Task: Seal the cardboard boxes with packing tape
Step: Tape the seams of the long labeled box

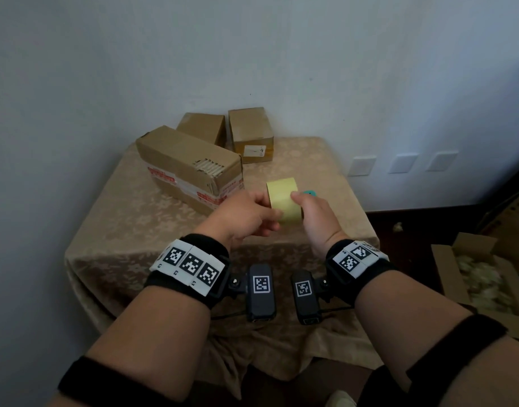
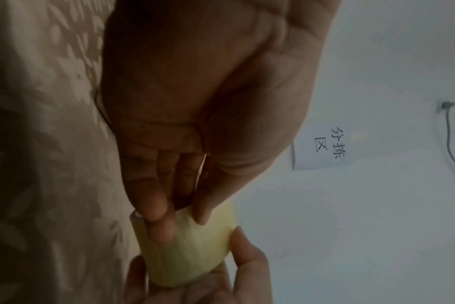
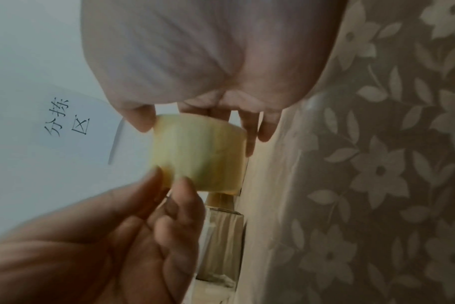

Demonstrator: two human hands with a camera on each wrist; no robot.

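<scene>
A pale yellow roll of packing tape (image 1: 284, 200) (image 2: 192, 253) (image 3: 199, 153) is held above the table between both hands. My right hand (image 1: 309, 211) (image 3: 195, 111) grips the roll with thumb on one side and fingers on the other. My left hand (image 1: 252, 214) (image 2: 177, 209) pinches the roll's outer surface with thumb and fingertips. A long cardboard box (image 1: 190, 165) with red-printed tape lies at the table's back left. Two smaller boxes (image 1: 202, 127) (image 1: 250, 133) stand behind it by the wall.
The table wears a beige flowered cloth (image 1: 135, 230). A small teal object (image 1: 309, 194) peeks out behind my right hand. An open carton with packing filler (image 1: 481, 283) sits on the floor at right. A paper sign (image 2: 322, 146) hangs on the wall.
</scene>
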